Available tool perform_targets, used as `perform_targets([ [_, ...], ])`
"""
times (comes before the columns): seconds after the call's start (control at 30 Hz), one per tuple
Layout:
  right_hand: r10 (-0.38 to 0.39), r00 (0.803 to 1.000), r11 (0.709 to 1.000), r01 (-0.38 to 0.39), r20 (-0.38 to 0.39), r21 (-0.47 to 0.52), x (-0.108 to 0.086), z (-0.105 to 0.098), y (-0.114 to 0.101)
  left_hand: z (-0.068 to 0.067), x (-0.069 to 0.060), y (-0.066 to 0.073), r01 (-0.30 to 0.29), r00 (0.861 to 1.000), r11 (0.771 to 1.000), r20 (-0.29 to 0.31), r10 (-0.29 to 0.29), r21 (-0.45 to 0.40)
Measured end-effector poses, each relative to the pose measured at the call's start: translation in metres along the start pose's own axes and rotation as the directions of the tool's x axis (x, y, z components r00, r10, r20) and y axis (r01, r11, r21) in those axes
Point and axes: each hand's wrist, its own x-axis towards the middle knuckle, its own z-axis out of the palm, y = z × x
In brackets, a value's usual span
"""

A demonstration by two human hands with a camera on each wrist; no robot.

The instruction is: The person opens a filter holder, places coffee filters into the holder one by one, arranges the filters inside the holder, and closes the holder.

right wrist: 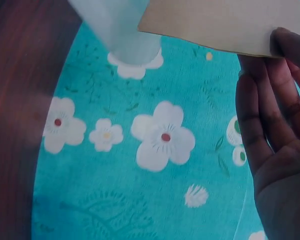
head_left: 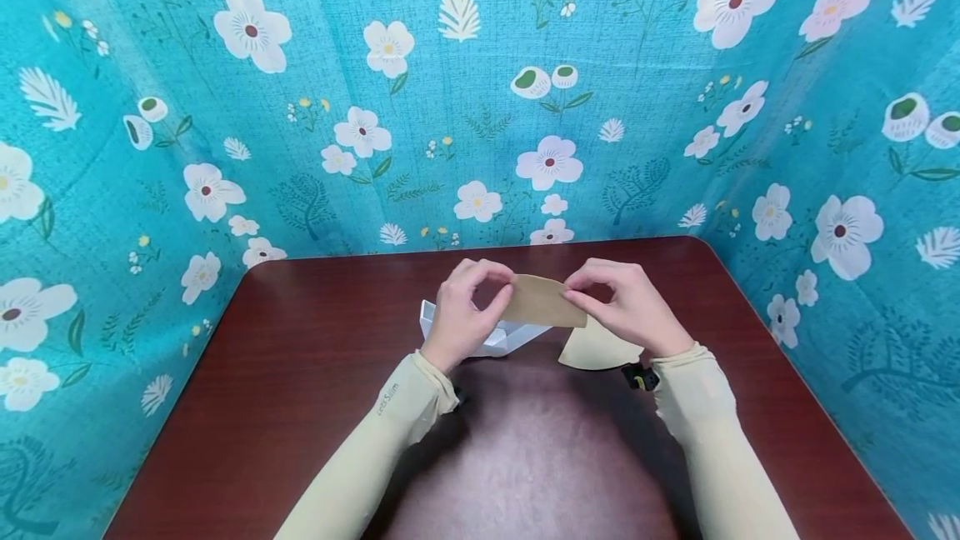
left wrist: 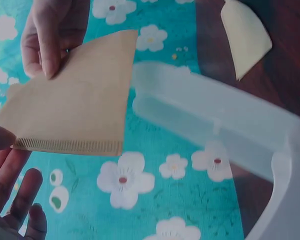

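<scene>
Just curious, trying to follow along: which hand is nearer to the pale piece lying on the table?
Right. The right hand appears just above the pale piece in the head view; the left hand is farther off, to its left.

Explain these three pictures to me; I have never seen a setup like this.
There is no machine here, only a person's left hand and right hand, both bare. The wide picture comes from a camera worn on the head, looking forward and down. The other two come from cameras worn on the left and right wrists, each watching that hand's work. The hands pinch a brown paper piece between them, one near each end; the left wrist picture shows a crimped strip along one edge. On the reddish-brown table lie a whitish container and a second, paler paper piece. A blue flowered cloth hangs behind.
</scene>
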Motion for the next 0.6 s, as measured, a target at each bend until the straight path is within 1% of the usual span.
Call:
perform_targets([
  [0.13,-0.011,1.0,0.999,0.011,0.017,-0.033,0.015,0.011,-0.007,-0.014,0.0,-0.007,0.031,0.999,0.999,-0.008,-0.031,0.018],
  [0.2,-0.013,1.0,0.999,0.015,0.029,-0.04,0.022,0.016,-0.01,-0.02,0.0,-0.01,0.056,0.998,0.998,-0.013,-0.056,0.023],
  [0.27,-0.013,0.999,0.999,0.015,0.039,-0.045,0.029,0.022,-0.012,-0.025,-0.001,-0.014,0.069,0.997,0.997,-0.02,-0.068,0.019],
  [0.43,-0.017,0.998,0.999,0.02,0.068,-0.04,0.041,0.036,-0.017,-0.038,-0.003,-0.02,0.078,0.997,0.997,-0.031,-0.077,0.011],
  [0.6,-0.007,0.996,0.998,0.013,0.088,-0.069,0.049,0.049,-0.019,-0.045,-0.003,-0.027,0.09,0.995,0.995,-0.053,-0.087,0.052],
])
